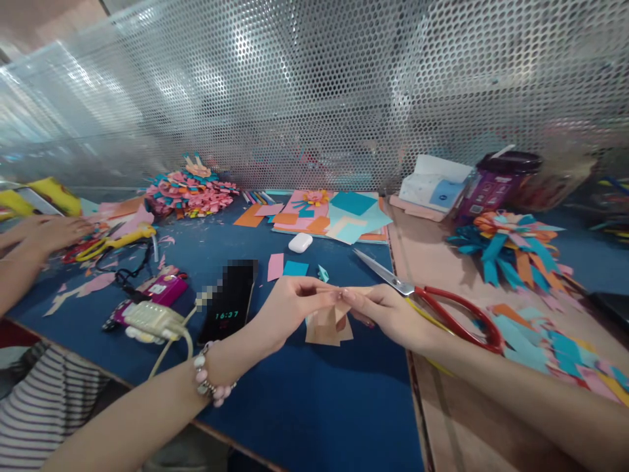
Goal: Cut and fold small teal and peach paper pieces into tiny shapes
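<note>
My left hand [297, 303] and my right hand [390, 311] meet over the blue table, thumbs and fingertips pinched together on a small tan piece of paper [324, 326]. Folded flaps of it hang below the fingers; whether some tan pieces lie on the table beneath is unclear. Just beyond the fingers are a small turquoise folded paper [323, 273], a blue paper piece [295, 269] and a pink one [276, 266]. Red-handled scissors [432, 301] lie partly behind my right forearm, blades pointing away to the left.
Left of my hands lie a phone [227, 308] and a cabled power bank [154, 318]. A white earbud case [300, 242] sits before stacked coloured paper [356, 219]. Paper flowers [191, 189], a purple cup [496, 187] and tissues [435, 187] stand near the perforated metal screen [314, 98]. Another person's hand [54, 233] works at left.
</note>
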The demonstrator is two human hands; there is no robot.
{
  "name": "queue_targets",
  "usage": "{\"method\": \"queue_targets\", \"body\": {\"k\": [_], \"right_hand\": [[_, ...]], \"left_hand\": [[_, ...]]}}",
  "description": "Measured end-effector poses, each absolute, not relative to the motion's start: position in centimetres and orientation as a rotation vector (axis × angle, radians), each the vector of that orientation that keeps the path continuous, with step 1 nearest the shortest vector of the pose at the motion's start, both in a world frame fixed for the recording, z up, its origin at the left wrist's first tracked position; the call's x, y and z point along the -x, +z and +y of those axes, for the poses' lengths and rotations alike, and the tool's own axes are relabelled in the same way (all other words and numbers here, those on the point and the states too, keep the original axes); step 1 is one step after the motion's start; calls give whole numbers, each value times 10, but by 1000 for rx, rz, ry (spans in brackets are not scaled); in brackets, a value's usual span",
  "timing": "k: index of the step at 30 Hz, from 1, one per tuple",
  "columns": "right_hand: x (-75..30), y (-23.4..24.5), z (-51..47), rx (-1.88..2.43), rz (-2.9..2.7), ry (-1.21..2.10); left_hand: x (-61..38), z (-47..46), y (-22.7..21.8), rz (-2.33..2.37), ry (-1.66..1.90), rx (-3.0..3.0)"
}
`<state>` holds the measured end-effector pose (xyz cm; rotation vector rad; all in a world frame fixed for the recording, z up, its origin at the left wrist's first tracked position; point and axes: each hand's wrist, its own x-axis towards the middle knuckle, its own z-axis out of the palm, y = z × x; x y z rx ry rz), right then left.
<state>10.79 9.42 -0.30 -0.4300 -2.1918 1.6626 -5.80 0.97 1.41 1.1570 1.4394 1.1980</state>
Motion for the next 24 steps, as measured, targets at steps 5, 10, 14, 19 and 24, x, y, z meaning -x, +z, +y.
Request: {"method": "queue_targets", "body": {"k": [5,10,14,19,24], "right_hand": [[-108,0,93,472,-2224,1660],[-106,2,94,412,-2237,1627],[-106,0,95,414,-2234,1639],[-103,-2,93,356,-2177,1789],[-102,-1,91,417,-2195,1751]], "left_hand": [[58,10,12,1439,1205,-1170],[58,9,12,1433,1199,-1172],[57,9,13,1413,1208,-1149],[56,8,16,1395,1198,-1139],[55,8,12,1390,1223,-1157]]}}
